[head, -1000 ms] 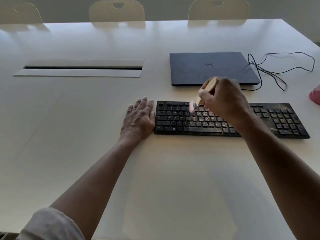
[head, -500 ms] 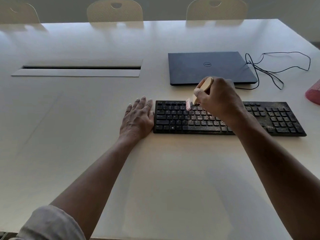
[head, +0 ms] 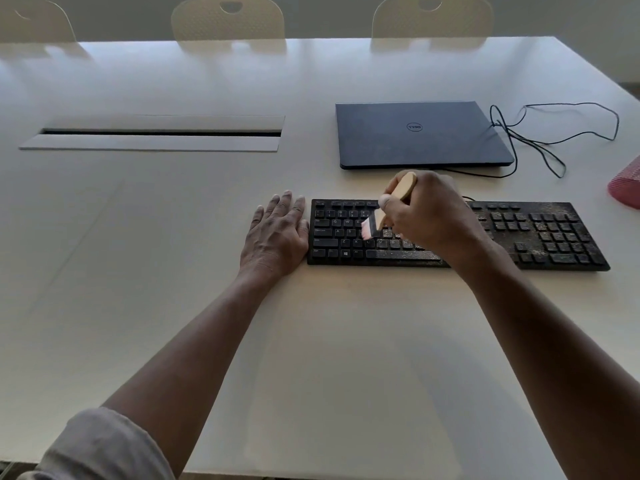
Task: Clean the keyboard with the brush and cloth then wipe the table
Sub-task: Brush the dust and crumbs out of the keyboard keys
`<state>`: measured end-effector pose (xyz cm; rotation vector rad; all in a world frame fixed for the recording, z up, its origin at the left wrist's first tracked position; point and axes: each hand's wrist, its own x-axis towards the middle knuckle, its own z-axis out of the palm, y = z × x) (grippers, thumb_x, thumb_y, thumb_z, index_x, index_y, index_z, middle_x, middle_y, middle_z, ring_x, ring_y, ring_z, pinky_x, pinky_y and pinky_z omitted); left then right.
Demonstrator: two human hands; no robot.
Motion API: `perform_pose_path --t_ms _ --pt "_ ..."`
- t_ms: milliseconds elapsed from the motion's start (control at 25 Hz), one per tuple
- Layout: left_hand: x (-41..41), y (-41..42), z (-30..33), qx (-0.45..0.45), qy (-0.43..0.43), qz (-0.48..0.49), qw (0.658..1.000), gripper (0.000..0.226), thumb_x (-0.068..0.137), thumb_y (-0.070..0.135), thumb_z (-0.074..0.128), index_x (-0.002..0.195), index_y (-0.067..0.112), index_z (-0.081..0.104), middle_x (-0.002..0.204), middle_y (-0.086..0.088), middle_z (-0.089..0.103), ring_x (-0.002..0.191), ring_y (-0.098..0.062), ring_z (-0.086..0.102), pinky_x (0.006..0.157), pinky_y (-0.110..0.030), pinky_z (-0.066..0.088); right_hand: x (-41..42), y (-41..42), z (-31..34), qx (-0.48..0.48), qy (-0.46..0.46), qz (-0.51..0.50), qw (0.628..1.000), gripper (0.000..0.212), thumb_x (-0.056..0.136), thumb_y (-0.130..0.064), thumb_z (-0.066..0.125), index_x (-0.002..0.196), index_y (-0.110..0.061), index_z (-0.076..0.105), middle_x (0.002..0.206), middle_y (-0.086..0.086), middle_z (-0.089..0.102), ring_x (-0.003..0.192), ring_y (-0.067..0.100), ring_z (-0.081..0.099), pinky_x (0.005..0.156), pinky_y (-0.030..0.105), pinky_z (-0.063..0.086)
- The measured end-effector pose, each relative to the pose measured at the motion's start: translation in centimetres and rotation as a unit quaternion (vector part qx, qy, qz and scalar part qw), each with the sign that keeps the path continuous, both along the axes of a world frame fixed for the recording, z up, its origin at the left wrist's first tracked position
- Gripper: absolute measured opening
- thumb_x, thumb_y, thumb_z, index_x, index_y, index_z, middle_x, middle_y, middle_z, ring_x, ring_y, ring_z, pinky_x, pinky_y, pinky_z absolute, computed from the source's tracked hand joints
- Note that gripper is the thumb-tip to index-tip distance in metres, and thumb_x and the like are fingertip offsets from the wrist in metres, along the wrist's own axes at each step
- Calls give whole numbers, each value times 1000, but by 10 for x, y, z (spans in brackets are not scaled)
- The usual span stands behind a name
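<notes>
- A rolled-up grey sleeve [head: 100,445] sits at the near left edge of the view, on the left forearm, which reaches forward across the smooth white table [head: 329,358].
- The left hand [head: 277,233] lies flat, palm down, on the table, its fingers straight and close together, holding nothing; its thumb side is against the left end of the keyboard.
- The black, wide, full-size plastic keyboard [head: 540,237] lies flat on the table ahead of the person, its long side running left to right. Pale dust and crumbs speckle the space bar, the middle keys and the number pad at the right end; the keys at the far left look darker.
- The right hand [head: 429,216] is over the left-middle keys, fingers curled round the small brush [head: 401,192] with the light wooden handle, thumb pressed along the handle.
- The brush tilts down to the left, its pinkish bristles touching the letter keys.
- Beyond the keyboard lies a closed dark blue laptop [head: 415,133], with a thin black cable [head: 554,140] looped on the table to its right.
- A red mesh-textured object [head: 627,185] shows at the right edge; only part is visible.
- A long grey cable slot [head: 156,133] sits in the table at the left.
- 3 pale chair backs [head: 228,19] stand at the far edge.
</notes>
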<state>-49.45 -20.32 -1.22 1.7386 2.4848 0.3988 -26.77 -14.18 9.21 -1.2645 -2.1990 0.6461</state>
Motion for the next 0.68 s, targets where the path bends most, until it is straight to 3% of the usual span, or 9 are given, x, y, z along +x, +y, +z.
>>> perform_pose_path --t_ms 200,240,360,440,520,680 --pt "-1 0 0 1 -2 2 1000 55 105 38 29 159 28 23 168 2 13 154 -14 9 126 -35 3 11 -2 6 22 -48 -68 996 10 94 -20 63 87 -19 70 73 0 68 60 8 60 50 8 38" --pt "-1 0 1 0 -3 3 1000 55 105 38 29 159 28 23 168 2 13 154 -14 9 126 -35 3 11 -2 6 9 -22 -65 998 10 94 -20 63 86 -20 69 72 -1 69 59 9 62 52 10 43" --pt "0 0 2 -2 -7 0 1000 55 106 38 29 159 27 23 168 1 12 154 -15 8 126 -35 3 0 -12 -1 -72 50 -36 996 13 96 -21 63 84 -19 69 70 2 72 60 20 70 59 35 62" --pt "1 -1 2 -2 -7 -1 1000 55 106 38 29 159 27 22 168 1 12 155 -15 8 126 -36 3 -3 -17 -5 -24 -1 -55 998 14 95 -21 62 85 -16 71 69 2 71 60 20 68 60 34 60" --pt "0 -1 2 -2 -7 -3 1000 55 106 38 29 159 26 22 168 0 12 155 -16 8 126 -36 3 -4 -17 0 16 -28 -83 996 14 94 -21 61 86 -15 71 67 0 68 58 17 65 56 24 54" --pt "-1 0 1 -1 -11 -6 1000 56 105 38 29 159 25 23 168 -1 13 155 -18 9 126 -38 4 -15 -10 6 -99 102 -95 985 8 94 -14 63 87 -18 65 68 7 73 52 16 68 47 25 53"
